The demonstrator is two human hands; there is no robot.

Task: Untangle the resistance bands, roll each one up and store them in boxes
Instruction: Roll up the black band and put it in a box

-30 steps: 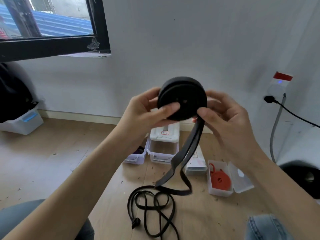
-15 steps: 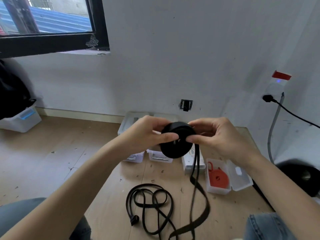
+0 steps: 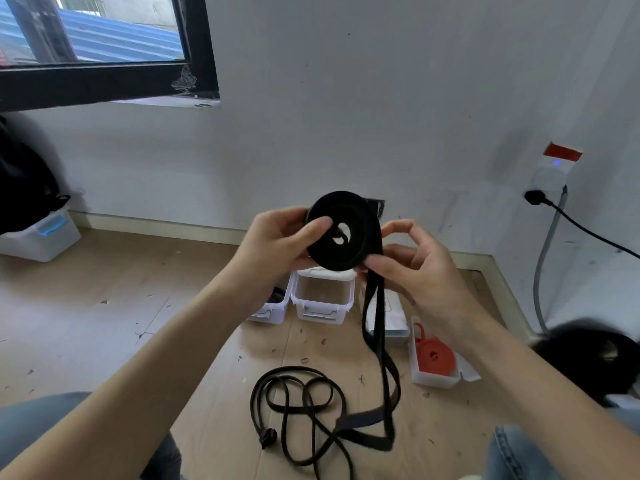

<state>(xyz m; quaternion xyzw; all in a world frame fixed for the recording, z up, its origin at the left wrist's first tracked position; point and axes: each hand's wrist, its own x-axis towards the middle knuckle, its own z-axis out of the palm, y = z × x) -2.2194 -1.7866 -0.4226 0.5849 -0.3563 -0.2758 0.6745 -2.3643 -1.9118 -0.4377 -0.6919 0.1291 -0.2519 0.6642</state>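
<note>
Black resistance band [image 3: 341, 230], mostly wound into a flat coil, sits higher in the head view than half a second ago, when the hands had dipped toward the boxes; a second ago it was up near this height too, so the coil bobs with each winding turn. The left hand [image 3: 277, 244] pinches the coil, thumb across its near face and fingers behind, while the right hand [image 3: 415, 268] curls on the coil's right edge where the free tail [image 3: 375, 327] leaves it. That tail hangs down to the wooden floor [image 3: 138, 323] and ends in a loose fold near the person's knees, shorter than a second ago, so the rolling seems close to done though not finished. A thinner black band [image 3: 298, 407] lies tangled on the floor just left of the fold, untouched. Beyond it stands an open clear box [image 3: 322, 299], and to the right an open box [image 3: 433, 379] holds a rolled orange band [image 3: 434, 358].
</note>
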